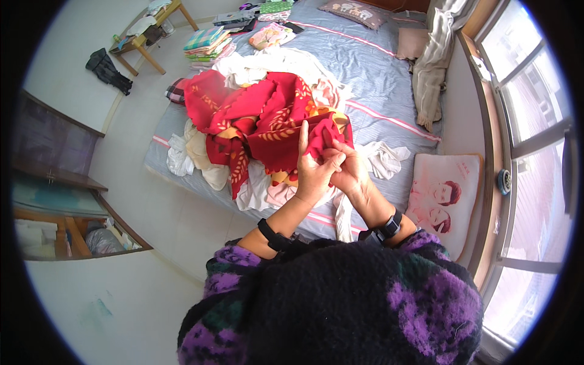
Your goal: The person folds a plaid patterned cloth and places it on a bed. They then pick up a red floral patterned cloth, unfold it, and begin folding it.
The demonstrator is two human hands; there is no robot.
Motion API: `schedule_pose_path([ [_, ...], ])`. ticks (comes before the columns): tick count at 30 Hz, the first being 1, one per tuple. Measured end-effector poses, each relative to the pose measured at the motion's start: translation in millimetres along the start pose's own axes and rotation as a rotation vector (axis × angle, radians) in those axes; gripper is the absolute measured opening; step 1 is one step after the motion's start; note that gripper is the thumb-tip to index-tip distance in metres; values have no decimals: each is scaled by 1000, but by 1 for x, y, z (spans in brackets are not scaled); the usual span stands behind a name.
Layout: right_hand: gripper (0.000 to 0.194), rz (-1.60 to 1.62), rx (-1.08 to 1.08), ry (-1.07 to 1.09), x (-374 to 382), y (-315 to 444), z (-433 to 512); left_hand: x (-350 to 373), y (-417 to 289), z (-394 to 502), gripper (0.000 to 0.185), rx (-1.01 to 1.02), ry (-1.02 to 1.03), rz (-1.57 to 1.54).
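A large red cloth (pixel 280 146) with scalloped edges and yellow leaf patterns lies rumpled over a heap on the bed. My left hand (pixel 312 175) and my right hand (pixel 351 171) meet at its near right corner, holding a gathered part of it. The left index finger points straight out along the cloth, while the left thumb touches the right fingers. Some of the fingers are hidden by the fabric and by each other. White cloth (pixel 283 59) shows behind the red one, and cream cloth (pixel 212 171) spills out at its left.
The bed (pixel 374 82) has a grey-blue striped sheet. Folded fabrics (pixel 207 43) are stacked at its far left corner. A white garment (pixel 385 157) lies right of my hands. A printed cushion (pixel 445 196) leans near the window (pixel 538 150). An open drawer (pixel 75 237) stands at left.
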State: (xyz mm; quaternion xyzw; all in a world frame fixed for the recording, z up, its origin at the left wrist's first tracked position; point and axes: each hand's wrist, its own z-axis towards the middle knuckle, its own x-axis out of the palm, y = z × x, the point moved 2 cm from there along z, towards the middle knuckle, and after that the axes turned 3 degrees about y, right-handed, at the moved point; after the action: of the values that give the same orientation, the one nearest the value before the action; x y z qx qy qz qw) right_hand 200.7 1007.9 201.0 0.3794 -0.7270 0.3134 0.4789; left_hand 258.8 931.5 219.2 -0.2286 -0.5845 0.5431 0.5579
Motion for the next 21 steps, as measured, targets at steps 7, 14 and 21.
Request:
schedule_pose_path([
  [7, 15, -175, -159, 22, 7, -9, 6, -20, 1, 12, 58, -3, -129, 7],
  [14, 52, -1165, -717, 199, 45, 20, -12, -52, -25, 54, 24, -71, 135, 318],
  [21, 53, -2276, -787, 196, 73, 18, -4, -44, -45, 57, 13, 126, 371, 533],
])
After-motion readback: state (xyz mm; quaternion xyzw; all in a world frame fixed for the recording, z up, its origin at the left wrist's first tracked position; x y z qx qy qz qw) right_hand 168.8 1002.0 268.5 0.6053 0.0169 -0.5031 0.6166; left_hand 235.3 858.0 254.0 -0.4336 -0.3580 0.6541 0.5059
